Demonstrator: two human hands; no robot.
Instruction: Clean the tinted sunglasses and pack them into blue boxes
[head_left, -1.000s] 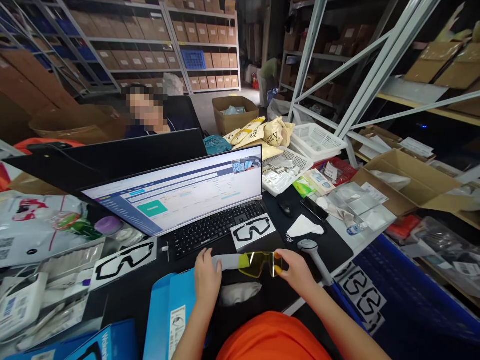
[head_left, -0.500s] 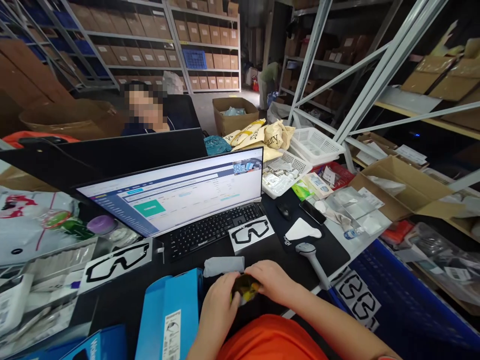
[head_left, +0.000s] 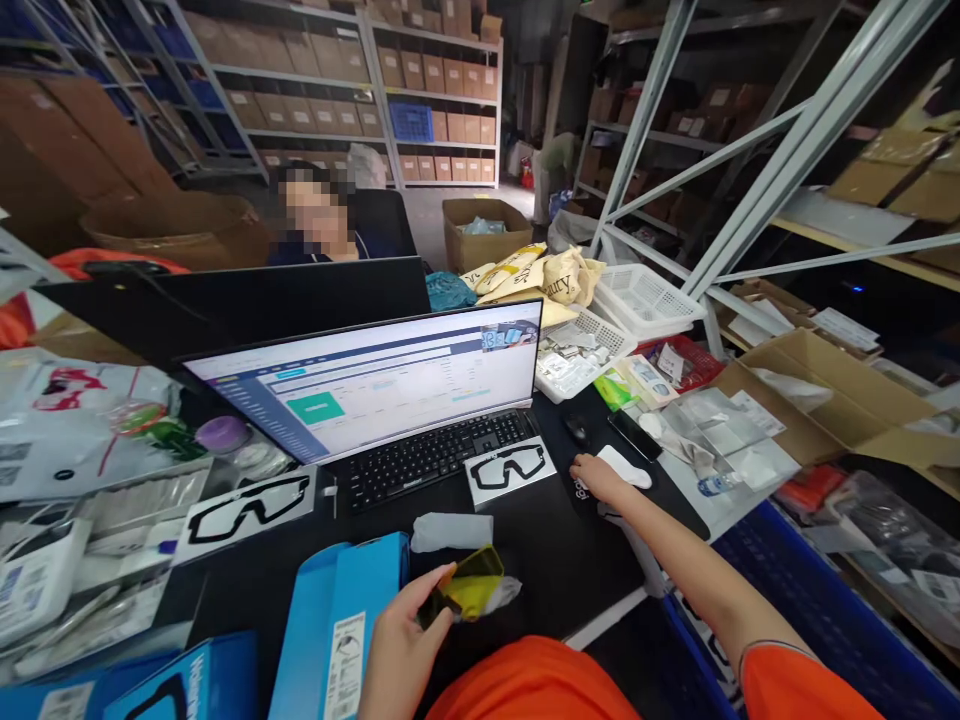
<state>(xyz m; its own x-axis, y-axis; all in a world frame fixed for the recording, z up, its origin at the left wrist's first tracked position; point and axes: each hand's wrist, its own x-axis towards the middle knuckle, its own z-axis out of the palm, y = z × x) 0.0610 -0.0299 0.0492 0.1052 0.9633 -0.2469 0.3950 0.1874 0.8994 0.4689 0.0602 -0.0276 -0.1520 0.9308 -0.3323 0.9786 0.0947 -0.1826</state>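
My left hand (head_left: 401, 645) is closed on a folded pair of yellow-lensed glasses (head_left: 466, 588), low over the black desk in front of me. A blue carton (head_left: 337, 625) lies just left of that hand, and a grey pouch (head_left: 451, 531) lies just beyond the glasses. My right hand (head_left: 598, 478) is stretched out to the right, its fingers resting on a white piece (head_left: 624, 467) on the black mat, above the handheld scanner that my arm mostly hides. Whether its fingers grip anything is hidden.
A monitor (head_left: 375, 378) and black keyboard (head_left: 442, 455) stand ahead, with a goggle-print card (head_left: 510, 468) before them. A mouse (head_left: 577, 430) and phone (head_left: 634, 435) lie right. White baskets (head_left: 645, 295), a cardboard box (head_left: 825, 385) and a blue crate (head_left: 787, 600) fill the right. A person sits behind the far monitor.
The glasses were held open in both hands, then folded between them. Now my left hand alone keeps them, and my right hand has let go and reached out right toward the mat.
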